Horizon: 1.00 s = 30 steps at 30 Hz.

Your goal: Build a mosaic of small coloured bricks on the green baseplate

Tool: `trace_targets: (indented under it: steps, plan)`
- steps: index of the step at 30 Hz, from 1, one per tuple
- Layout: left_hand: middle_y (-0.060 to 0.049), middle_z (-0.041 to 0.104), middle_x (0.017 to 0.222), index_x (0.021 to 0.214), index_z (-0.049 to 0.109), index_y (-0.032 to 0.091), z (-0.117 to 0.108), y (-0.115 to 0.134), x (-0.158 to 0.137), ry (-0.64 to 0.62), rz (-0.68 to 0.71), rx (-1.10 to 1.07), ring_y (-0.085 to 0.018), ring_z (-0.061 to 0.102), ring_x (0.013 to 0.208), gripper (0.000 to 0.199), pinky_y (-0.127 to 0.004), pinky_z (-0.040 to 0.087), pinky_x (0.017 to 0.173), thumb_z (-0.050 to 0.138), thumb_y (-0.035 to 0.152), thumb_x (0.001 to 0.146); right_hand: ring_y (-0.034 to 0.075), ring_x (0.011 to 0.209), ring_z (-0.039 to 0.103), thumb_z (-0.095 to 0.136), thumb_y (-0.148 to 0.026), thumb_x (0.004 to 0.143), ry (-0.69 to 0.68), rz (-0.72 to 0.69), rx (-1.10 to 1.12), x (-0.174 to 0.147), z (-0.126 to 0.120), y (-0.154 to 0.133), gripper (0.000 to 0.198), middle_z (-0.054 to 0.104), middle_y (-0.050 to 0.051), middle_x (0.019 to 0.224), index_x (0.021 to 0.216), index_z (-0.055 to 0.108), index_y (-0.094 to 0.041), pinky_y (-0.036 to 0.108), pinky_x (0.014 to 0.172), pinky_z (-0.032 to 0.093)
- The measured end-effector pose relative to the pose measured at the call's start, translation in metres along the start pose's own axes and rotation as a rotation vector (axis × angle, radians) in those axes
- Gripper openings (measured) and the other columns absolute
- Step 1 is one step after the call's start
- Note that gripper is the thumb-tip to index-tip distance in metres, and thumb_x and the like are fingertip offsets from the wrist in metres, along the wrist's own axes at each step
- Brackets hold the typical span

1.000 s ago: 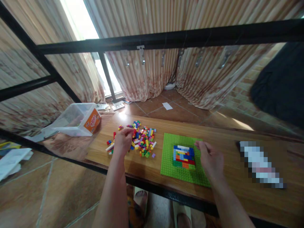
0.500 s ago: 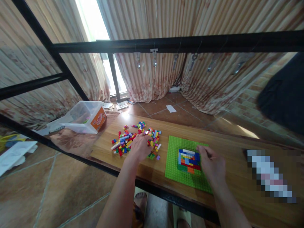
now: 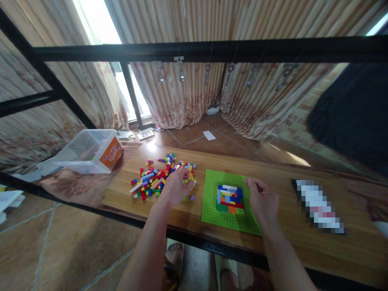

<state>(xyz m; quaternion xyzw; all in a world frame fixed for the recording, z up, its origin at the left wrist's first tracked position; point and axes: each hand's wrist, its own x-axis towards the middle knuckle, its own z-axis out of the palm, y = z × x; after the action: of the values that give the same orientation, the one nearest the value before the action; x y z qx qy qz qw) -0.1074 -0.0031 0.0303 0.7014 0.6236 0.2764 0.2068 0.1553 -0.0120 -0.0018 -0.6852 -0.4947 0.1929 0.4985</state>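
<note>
My left hand (image 3: 176, 186) hovers over the right side of a loose pile of coloured toy bricks (image 3: 148, 176), with thumb and forefinger apart. No brick can be made out in its grasp. A green studded baseplate (image 3: 209, 206) lies on the wooden bench, right of the pile. Fixed near its middle is a flat block of joined bricks (image 3: 230, 199) in blue, white, red, green and orange. My right hand (image 3: 263, 200) is at the plate's right edge, beside the block, its fingers pinched together. Whatever is between those fingertips is hidden.
A clear plastic box (image 3: 87, 155) with an orange label stands beyond the bench's left end. A blurred-out flat object (image 3: 318, 208) lies on the bench (image 3: 281, 230) at right. A black metal bar (image 3: 194, 51) crosses ahead, with curtains behind.
The view has shifted so that the scene sits further left. My left hand has turned and its thumb and forefinger have come apart over the pile. My right hand stays pinched beside the block.
</note>
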Motion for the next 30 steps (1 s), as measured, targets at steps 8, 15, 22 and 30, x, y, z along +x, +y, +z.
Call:
trace_targets:
  steps: [8, 15, 22, 30]
  plan:
    - [-0.001, 0.069, 0.082, 0.096, 0.058, 0.018, 0.055, 0.040, -0.014, -0.270, 0.137, -0.436, -0.013, 0.067, 0.075, 0.023, -0.024, 0.054, 0.070, 0.055, 0.009, 0.075, 0.024, 0.080, 0.068, 0.053, -0.046, 0.084, -0.023, 0.007, 0.055, 0.000, -0.002, 0.001, 0.038, 0.075, 0.009, 0.084, 0.087, 0.075, -0.015, 0.033, 0.074, 0.049]
    - [0.000, 0.069, 0.077, 0.095, 0.062, 0.016, 0.067, 0.066, -0.017, -0.294, 0.105, -0.476, -0.012, 0.067, 0.072, 0.028, -0.021, 0.053, 0.065, 0.051, 0.002, 0.073, 0.025, 0.085, 0.069, 0.053, -0.042, 0.084, -0.067, -0.017, 0.003, 0.002, -0.002, 0.002, 0.034, 0.076, 0.009, 0.089, 0.086, 0.074, -0.016, 0.035, 0.079, 0.049]
    - [-0.003, 0.069, 0.087, 0.095, 0.067, 0.017, 0.078, 0.079, -0.013, -0.241, 0.139, -0.325, -0.013, 0.066, 0.077, 0.032, -0.024, 0.054, 0.074, 0.051, 0.001, 0.072, 0.024, 0.085, 0.069, 0.051, -0.040, 0.085, -0.112, -0.044, -0.053, 0.001, -0.003, 0.004, 0.032, 0.076, 0.009, 0.091, 0.088, 0.074, -0.017, 0.035, 0.080, 0.050]
    - [-0.010, 0.065, 0.097, 0.099, 0.065, 0.014, 0.092, 0.093, -0.014, -0.184, 0.217, 0.116, -0.020, 0.064, 0.083, 0.031, -0.032, 0.054, 0.079, 0.046, 0.003, 0.077, 0.023, 0.085, 0.068, 0.048, -0.036, 0.086, -0.173, -0.099, -0.123, -0.003, -0.002, 0.007, 0.032, 0.075, 0.010, 0.095, 0.091, 0.073, -0.017, 0.036, 0.079, 0.050]
